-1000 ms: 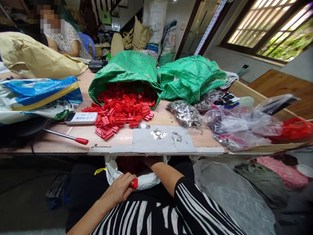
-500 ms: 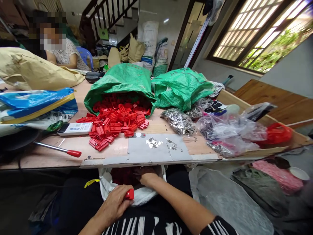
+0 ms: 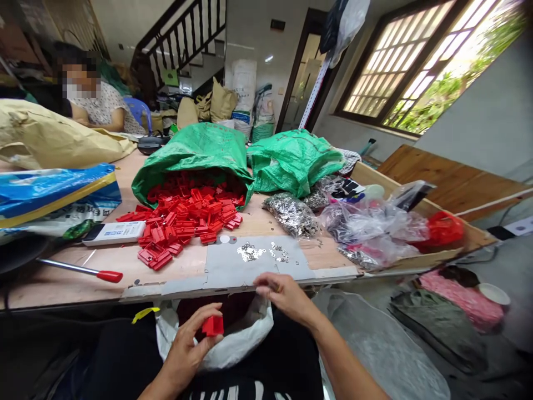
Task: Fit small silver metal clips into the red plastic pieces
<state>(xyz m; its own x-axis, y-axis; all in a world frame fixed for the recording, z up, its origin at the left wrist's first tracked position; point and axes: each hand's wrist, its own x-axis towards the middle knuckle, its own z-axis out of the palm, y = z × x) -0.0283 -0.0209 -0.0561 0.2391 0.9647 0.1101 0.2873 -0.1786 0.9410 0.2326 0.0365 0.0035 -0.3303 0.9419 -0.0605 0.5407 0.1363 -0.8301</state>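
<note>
My left hand (image 3: pixel 189 341) holds a small red plastic part (image 3: pixel 213 326) between thumb and fingers, above the mouth of a white woven sack (image 3: pixel 250 339) at my lap. Inside the sack it is dark red. My right hand (image 3: pixel 285 297) is at the table's front edge, fingers curled together by the grey sheet (image 3: pixel 220 261); anything between them is hidden. On that sheet lie small shiny metal pieces (image 3: pixel 250 251) in two loose groups. Behind it, many red plastic parts (image 3: pixel 166 233) spill from a green woven sack (image 3: pixel 200 144).
A clear bag of metal pieces (image 3: pixel 291 214) lies near a second green sack (image 3: pixel 291 158). To the right, a wooden tray (image 3: pixel 466 244) holds plastic bags. A red-tipped lever (image 3: pixel 109 276) juts in at left, below a white box (image 3: pixel 114 233). Another person (image 3: pixel 104 108) sits across the table.
My right hand has come up out of the white sack to the table edge. My left hand has raised the red part slightly. The view has shifted a little.
</note>
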